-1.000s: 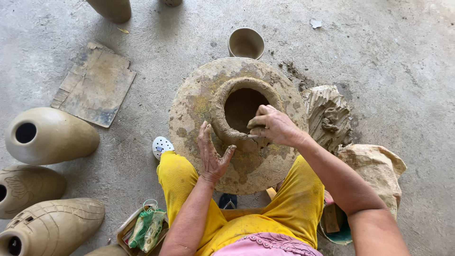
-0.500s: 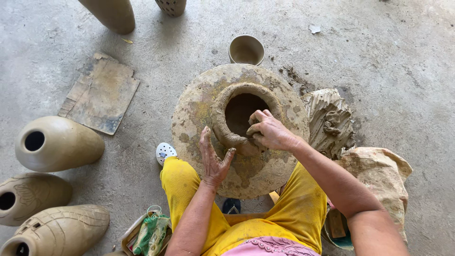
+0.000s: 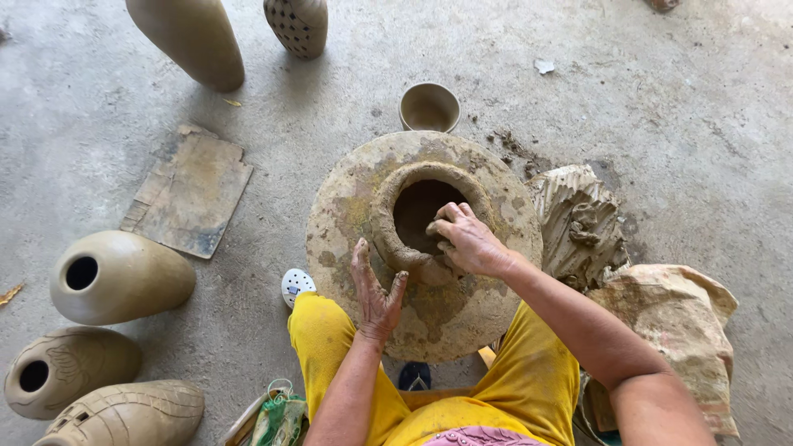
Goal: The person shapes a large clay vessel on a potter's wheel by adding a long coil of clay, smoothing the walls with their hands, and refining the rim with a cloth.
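We see our right hand (image 3: 469, 241) with its fingers (image 3: 446, 225) curled together over the near rim of a wet clay pot (image 3: 417, 216), fingertips dipping inside the dark opening while the thumb side presses the outer wall — the rim is pinched between them. Our left hand (image 3: 376, 289) lies flat on the pot's outer wall at its near-left side, fingers (image 3: 362, 263) stretched straight and close together, thumb splayed out toward the right hand. Both hands are smeared with clay.

The pot stands in the middle of a round, clay-crusted wheel (image 3: 351, 219) on the concrete floor (image 3: 677, 124), between our knees in yellow trousers (image 3: 326, 330). Just right of the wheel sits a ridged lump of raw clay (image 3: 578, 219), and beside that a crumpled tan sack (image 3: 669, 326). Beyond the wheel stands a small clay bowl (image 3: 429, 107). To the left lies a flat, stained board (image 3: 190, 190) — near it three finished vases (image 3: 116, 277) lie on their sides, and two more (image 3: 194, 37) stand at the top edge. A green and white packet (image 3: 277, 417) shows by our left leg, its print too small to tell
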